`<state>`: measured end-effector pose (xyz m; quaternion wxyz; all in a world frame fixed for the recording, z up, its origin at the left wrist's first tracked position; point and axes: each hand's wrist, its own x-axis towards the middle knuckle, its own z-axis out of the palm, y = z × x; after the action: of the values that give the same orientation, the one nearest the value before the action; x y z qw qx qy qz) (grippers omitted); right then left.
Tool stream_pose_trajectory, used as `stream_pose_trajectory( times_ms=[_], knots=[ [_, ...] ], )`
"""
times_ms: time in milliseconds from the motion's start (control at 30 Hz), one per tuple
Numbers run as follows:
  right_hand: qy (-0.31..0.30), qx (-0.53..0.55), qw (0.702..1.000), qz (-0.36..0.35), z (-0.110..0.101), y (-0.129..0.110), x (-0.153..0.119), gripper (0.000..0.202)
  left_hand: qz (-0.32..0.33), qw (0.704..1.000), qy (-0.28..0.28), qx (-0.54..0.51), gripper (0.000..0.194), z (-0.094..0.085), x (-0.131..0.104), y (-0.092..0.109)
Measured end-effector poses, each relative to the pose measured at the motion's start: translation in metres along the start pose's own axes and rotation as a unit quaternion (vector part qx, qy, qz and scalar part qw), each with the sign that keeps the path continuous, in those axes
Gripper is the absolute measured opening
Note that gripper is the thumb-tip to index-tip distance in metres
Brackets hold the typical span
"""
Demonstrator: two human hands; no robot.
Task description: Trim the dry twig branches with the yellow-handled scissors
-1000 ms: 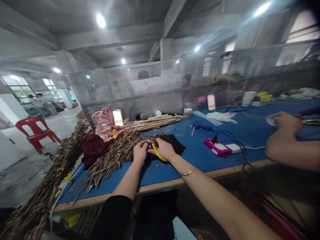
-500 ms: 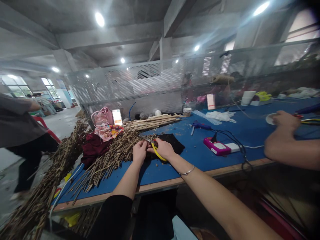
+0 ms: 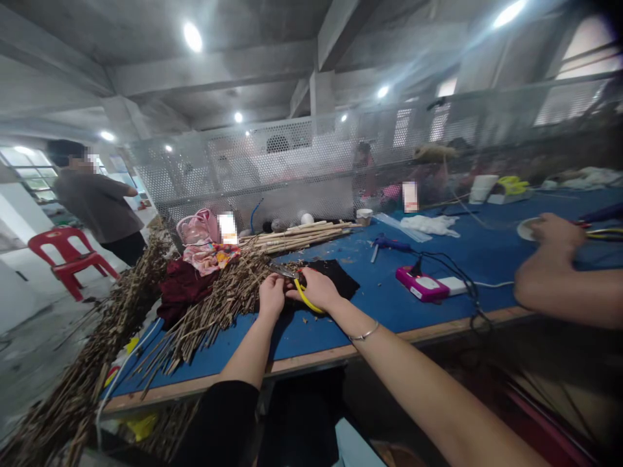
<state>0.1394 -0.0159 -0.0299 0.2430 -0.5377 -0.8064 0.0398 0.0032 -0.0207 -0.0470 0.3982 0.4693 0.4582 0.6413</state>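
My right hand (image 3: 316,290) is closed round yellow-handled pruning shears (image 3: 307,299), whose metal blades point up and to the left. Close beside the blades, my left hand (image 3: 271,295) has its fingers pinched together; what they hold is too small to make out. To the left of my hands lies a heap of dried brown twigs (image 3: 214,311) on the blue table (image 3: 389,324). A black cloth (image 3: 341,277) is spread just beyond my right hand, with small plant scraps around it.
Pale wooden sticks (image 3: 302,239) lie behind the twigs. A blue glue gun (image 3: 392,244) and a magenta power strip (image 3: 422,284) with cables sit to the right. A co-worker's arm (image 3: 559,279) rests at far right. A red chair (image 3: 68,256) and a standing person (image 3: 97,201) are at left.
The person on the left has walked farther away, bringing the red chair into full view. My hands and the shears have hardly moved.
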Motion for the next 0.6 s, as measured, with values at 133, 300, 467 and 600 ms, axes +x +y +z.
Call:
stream_pose_trajectory(
  times_ms=[133,300,467,600],
  knots=[
    [-0.007,0.005,1.000,-0.002,-0.0017,-0.0017,-0.0006,0.057,0.012,0.999,0.003,0.034,0.013,-0.0005,-0.0012,-0.0001],
    [-0.029,-0.003,0.999,0.018,-0.0006,-0.0026,-0.0008,0.059,0.035,0.996,0.008,0.080,0.018,-0.0026,-0.0022,0.0006],
    [-0.037,-0.023,0.999,0.032,-0.0010,-0.0022,-0.0003,0.061,0.052,0.992,0.016,0.116,0.020,-0.0059,0.0001,-0.0019],
    [-0.039,-0.024,0.998,0.037,-0.0014,-0.0018,0.0009,0.060,0.057,0.989,0.024,0.132,0.020,-0.0062,0.0023,-0.0059]
  ],
)
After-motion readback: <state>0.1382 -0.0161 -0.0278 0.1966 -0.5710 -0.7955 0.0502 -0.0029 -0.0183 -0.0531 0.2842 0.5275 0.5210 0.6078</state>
